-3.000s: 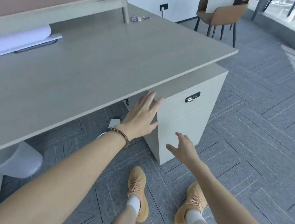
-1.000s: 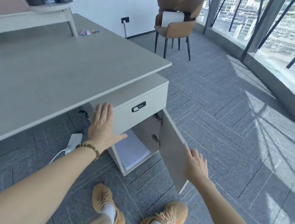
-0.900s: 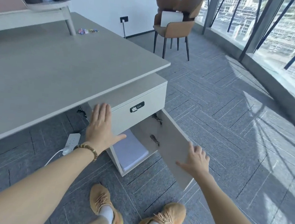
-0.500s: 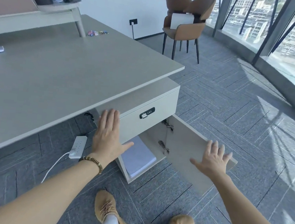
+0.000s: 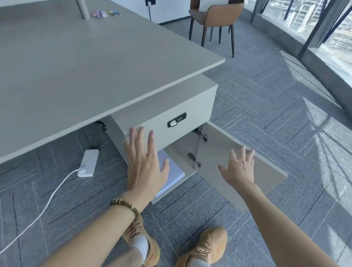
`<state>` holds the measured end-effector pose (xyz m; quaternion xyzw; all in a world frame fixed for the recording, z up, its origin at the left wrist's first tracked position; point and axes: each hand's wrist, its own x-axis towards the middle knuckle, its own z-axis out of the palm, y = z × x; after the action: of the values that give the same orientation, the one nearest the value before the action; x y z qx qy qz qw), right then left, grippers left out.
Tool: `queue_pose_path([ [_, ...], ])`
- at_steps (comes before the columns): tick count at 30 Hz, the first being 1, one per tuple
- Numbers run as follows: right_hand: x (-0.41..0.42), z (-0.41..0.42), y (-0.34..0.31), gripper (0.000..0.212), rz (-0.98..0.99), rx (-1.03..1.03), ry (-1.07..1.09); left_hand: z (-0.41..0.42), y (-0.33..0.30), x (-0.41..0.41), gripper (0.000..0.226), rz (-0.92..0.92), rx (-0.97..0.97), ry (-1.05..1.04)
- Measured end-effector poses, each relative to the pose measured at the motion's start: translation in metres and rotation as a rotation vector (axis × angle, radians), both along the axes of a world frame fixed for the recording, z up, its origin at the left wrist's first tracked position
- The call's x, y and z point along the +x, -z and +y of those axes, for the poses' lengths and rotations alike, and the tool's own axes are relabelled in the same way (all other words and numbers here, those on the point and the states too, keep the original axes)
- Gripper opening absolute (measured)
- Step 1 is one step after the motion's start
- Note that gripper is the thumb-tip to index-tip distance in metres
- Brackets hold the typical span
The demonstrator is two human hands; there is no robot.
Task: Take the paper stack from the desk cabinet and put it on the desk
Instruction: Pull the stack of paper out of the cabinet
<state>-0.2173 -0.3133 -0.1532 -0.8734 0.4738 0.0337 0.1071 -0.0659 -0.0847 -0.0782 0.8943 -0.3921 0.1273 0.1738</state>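
A white paper stack point(image 5: 175, 172) lies flat on the floor of the open desk cabinet point(image 5: 168, 109), mostly hidden behind my left hand point(image 5: 145, 164). That hand hovers in front of the cabinet opening, fingers spread, holding nothing. The cabinet door point(image 5: 240, 166) is swung wide open to the right on two metal hinges. My right hand point(image 5: 239, 167) rests flat with spread fingers against the door's inner face. The grey desk point(image 5: 70, 60) tops the cabinet.
A drawer with a combination lock point(image 5: 176, 119) sits above the opening. A white power strip point(image 5: 88, 163) and its cable lie on the carpet to the left. A brown chair point(image 5: 215, 15) stands at the far wall. Small colourful items point(image 5: 105, 13) lie on the desk's far side.
The cabinet door went from shut to fully open, pushed rightward by my right hand. My left hand dropped from the cabinet's top edge to the front of the opening.
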Motion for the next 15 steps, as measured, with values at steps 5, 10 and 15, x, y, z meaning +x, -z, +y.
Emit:
queue_pose_path([
  [5, 0.041, 0.019, 0.054, 0.055, -0.109, 0.087, -0.091, -0.018, 0.122, -0.023, 0.072, 0.344, 0.06, -0.004],
  [10, 0.075, 0.019, 0.129, 0.061, -0.105, 0.35, -0.101, -0.049, 0.206, 0.001, 0.074, 0.642, 0.083, -0.183],
  [15, 0.11, 0.013, 0.223, 0.06, -0.041, 0.525, -0.095, -0.068, 0.306, 0.034, 0.081, 0.828, 0.164, -0.344],
])
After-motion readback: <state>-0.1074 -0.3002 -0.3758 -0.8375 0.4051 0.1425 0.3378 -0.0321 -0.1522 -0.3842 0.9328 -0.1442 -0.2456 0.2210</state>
